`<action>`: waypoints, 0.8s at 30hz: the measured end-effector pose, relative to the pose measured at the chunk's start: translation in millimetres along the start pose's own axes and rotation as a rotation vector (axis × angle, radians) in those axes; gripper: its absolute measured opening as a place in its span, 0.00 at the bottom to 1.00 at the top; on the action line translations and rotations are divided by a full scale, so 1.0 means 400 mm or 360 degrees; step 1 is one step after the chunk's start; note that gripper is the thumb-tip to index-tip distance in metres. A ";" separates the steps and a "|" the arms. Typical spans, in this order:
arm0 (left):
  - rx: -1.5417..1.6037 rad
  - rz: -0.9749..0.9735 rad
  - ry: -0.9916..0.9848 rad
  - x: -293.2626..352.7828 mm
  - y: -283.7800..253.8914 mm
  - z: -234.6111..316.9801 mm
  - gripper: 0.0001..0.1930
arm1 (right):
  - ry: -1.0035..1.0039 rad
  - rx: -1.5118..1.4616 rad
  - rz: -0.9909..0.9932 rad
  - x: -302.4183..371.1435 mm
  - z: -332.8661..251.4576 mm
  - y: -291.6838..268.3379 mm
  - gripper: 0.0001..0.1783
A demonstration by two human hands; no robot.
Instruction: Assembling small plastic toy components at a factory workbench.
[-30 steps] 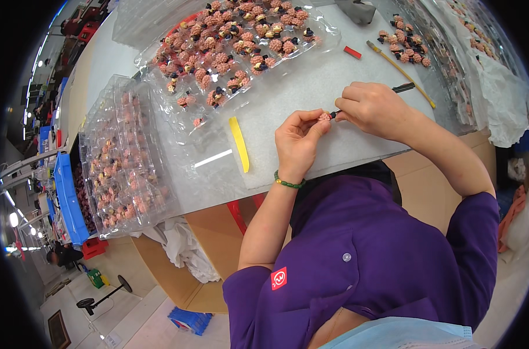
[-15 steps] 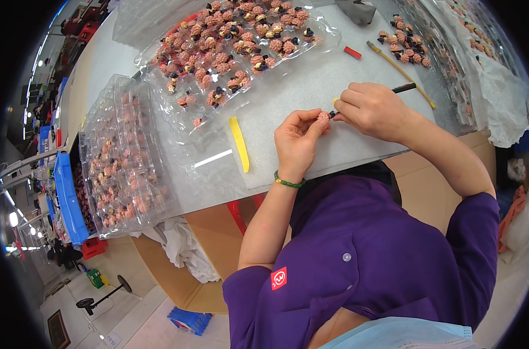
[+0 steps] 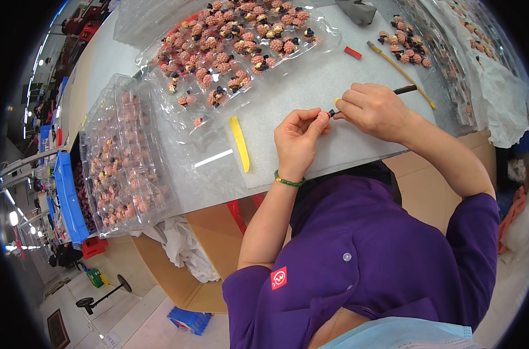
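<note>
Over the near part of the table, my left hand (image 3: 297, 138) pinches a small pink, knobbly figure piece (image 3: 323, 116) between thumb and fingertips. Its dark part (image 3: 332, 112) faces my right hand. A slim black pen-like tool (image 3: 405, 89) is gripped in my right hand (image 3: 374, 109), its rear end sticking out to the right behind the knuckles. The tool's front end meets or nearly touches the piece; the fingers hide the exact contact. Something small and yellow (image 3: 336, 101) shows at the right fingertips.
A clear blister tray (image 3: 328, 35) of similar pink pieces lies at the far side, with stacked trays (image 3: 122, 157) at the left. Loose pieces (image 3: 405, 43), a thin brush-like stick (image 3: 401, 74), a red block (image 3: 353, 53) and a yellow strip (image 3: 239, 144) lie around the hands.
Both hands stay in nearly the same place with the same grip. Only a very slight shift of the right fingers at the pink piece is visible.
</note>
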State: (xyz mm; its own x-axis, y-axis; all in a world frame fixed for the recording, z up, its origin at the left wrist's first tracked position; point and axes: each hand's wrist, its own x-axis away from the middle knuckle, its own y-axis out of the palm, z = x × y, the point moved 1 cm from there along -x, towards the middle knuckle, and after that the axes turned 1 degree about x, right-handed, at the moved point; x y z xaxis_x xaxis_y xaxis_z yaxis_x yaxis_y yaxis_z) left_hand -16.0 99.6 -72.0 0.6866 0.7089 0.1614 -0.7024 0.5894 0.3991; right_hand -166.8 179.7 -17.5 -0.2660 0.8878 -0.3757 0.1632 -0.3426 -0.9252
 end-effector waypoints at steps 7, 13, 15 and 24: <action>-0.0037 0.0008 -0.0005 0.002 0.003 0.002 0.07 | -0.0016 -0.0006 0.0047 0.001 0.005 0.009 0.12; -0.0059 0.0000 0.0000 0.001 0.003 0.002 0.06 | -0.0036 -0.0007 -0.0046 -0.001 0.004 0.002 0.08; -0.0044 0.0001 0.0000 0.001 0.003 0.002 0.06 | -0.0044 0.0003 -0.0053 -0.001 0.005 0.002 0.08; -0.0030 0.0022 -0.0004 0.000 0.002 0.002 0.06 | -0.0031 0.0008 0.0001 0.004 0.004 0.007 0.08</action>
State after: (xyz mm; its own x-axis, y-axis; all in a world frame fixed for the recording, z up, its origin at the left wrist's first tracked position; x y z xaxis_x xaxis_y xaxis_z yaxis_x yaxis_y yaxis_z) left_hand -16.3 100.0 -70.9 0.6775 0.7158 0.1693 -0.7150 0.5868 0.3800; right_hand -168.3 179.7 -20.7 -0.2846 0.8814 -0.3770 0.1584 -0.3446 -0.9253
